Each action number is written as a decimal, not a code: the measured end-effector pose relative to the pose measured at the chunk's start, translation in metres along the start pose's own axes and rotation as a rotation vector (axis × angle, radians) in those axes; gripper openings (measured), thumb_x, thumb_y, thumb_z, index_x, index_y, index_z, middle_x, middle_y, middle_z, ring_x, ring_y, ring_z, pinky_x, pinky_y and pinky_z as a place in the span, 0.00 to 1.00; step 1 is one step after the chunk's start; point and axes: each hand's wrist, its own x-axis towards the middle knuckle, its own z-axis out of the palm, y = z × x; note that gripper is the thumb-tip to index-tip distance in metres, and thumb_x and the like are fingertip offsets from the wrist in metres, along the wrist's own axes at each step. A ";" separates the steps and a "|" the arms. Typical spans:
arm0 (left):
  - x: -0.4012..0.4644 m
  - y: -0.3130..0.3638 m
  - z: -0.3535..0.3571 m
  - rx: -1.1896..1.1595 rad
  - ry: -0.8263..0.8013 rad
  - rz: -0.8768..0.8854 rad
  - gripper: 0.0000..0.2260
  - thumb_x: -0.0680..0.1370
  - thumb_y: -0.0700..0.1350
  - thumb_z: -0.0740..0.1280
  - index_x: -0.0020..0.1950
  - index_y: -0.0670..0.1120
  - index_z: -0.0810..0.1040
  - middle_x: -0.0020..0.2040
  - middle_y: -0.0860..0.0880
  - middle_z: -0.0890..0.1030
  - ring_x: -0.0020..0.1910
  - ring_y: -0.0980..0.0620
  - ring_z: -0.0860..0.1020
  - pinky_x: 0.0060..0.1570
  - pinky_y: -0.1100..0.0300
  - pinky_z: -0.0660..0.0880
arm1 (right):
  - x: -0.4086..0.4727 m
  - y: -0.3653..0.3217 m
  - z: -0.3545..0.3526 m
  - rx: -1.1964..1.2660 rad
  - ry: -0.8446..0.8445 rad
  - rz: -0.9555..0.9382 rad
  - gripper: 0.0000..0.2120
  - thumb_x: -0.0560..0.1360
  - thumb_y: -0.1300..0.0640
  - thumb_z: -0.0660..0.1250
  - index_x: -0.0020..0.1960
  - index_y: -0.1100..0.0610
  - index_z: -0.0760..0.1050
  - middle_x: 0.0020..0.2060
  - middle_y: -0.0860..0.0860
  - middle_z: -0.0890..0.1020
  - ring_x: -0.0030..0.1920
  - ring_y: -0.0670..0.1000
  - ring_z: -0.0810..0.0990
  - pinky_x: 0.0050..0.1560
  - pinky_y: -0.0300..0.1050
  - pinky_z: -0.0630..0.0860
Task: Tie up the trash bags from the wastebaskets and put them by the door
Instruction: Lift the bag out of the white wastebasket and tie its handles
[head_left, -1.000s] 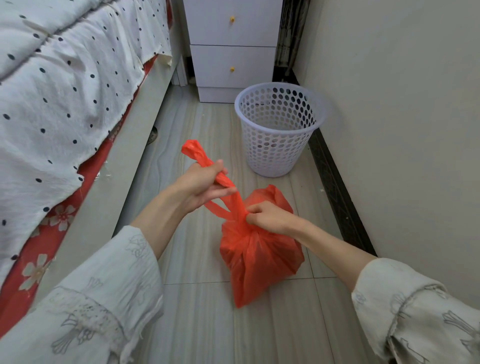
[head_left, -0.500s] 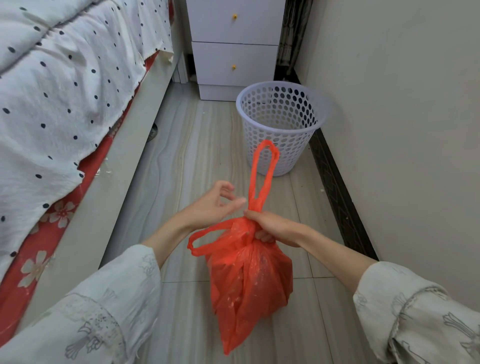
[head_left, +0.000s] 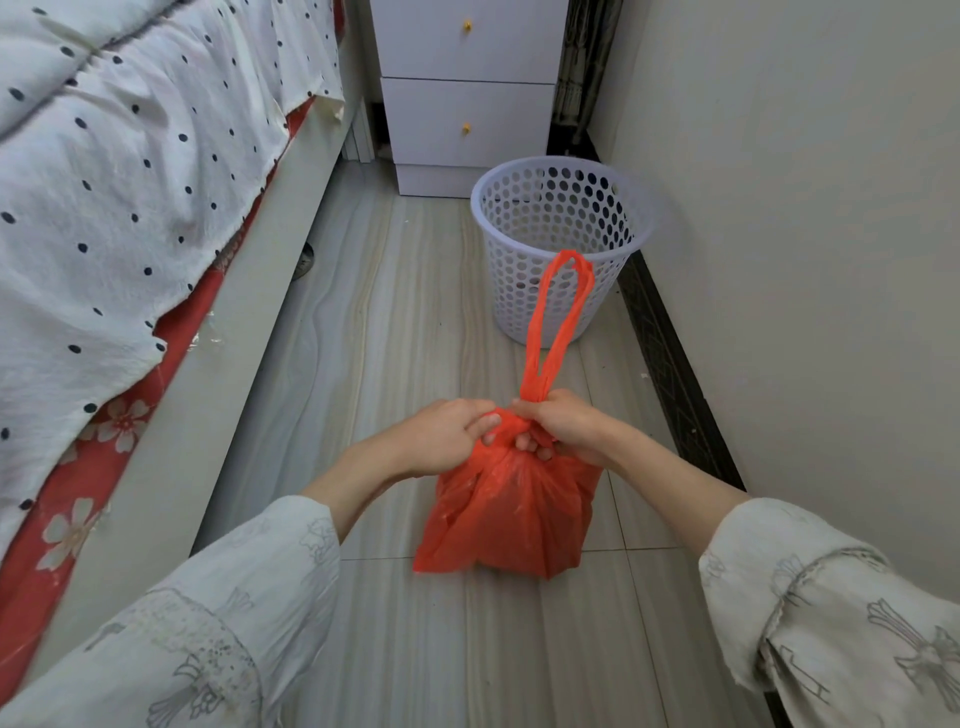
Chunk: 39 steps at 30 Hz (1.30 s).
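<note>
Orange plastic: the trash bag (head_left: 511, 512) sits on the tiled floor (head_left: 415, 312) in the head view, between bed frame (head_left: 218, 364) and wall, just in front of the empty white wastebasket (head_left: 558, 244) it prob. came from. Left hand (head_left: 441, 439) is closed round the gathered neck on its left side, fingers (head_left: 480, 423) curled into the plastic. Right hand (head_left: 561, 423) is clenched on the neck from the other side, w/ one handle loop (head_left: 558, 317) standing straight up out of that fist. Both fists touch at the neck, prob. to keep the mouth bunched tight while the knot gets made. Can't tell if a knot's cinched yet; fingers hide it. Door not in view, so carrying is still to do.
</note>
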 end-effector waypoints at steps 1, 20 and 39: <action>-0.001 0.002 0.000 -0.025 0.014 0.011 0.14 0.81 0.47 0.54 0.35 0.50 0.67 0.30 0.55 0.69 0.33 0.55 0.68 0.34 0.64 0.63 | -0.001 -0.001 -0.002 0.021 0.002 -0.002 0.17 0.80 0.56 0.56 0.34 0.59 0.71 0.15 0.47 0.75 0.16 0.43 0.68 0.18 0.34 0.64; -0.002 -0.011 0.009 -0.344 0.004 -0.163 0.20 0.81 0.50 0.52 0.39 0.44 0.78 0.39 0.45 0.78 0.38 0.51 0.75 0.29 0.77 0.67 | -0.013 0.018 -0.031 0.081 -0.177 -0.113 0.11 0.78 0.56 0.62 0.37 0.55 0.75 0.27 0.45 0.77 0.30 0.43 0.73 0.36 0.34 0.69; 0.007 -0.024 0.051 -0.342 0.128 -0.023 0.04 0.71 0.43 0.69 0.45 0.47 0.80 0.35 0.50 0.78 0.33 0.60 0.73 0.38 0.66 0.70 | -0.027 0.015 -0.031 -0.001 -0.458 -0.111 0.07 0.77 0.65 0.62 0.42 0.57 0.74 0.38 0.49 0.76 0.43 0.43 0.77 0.51 0.36 0.76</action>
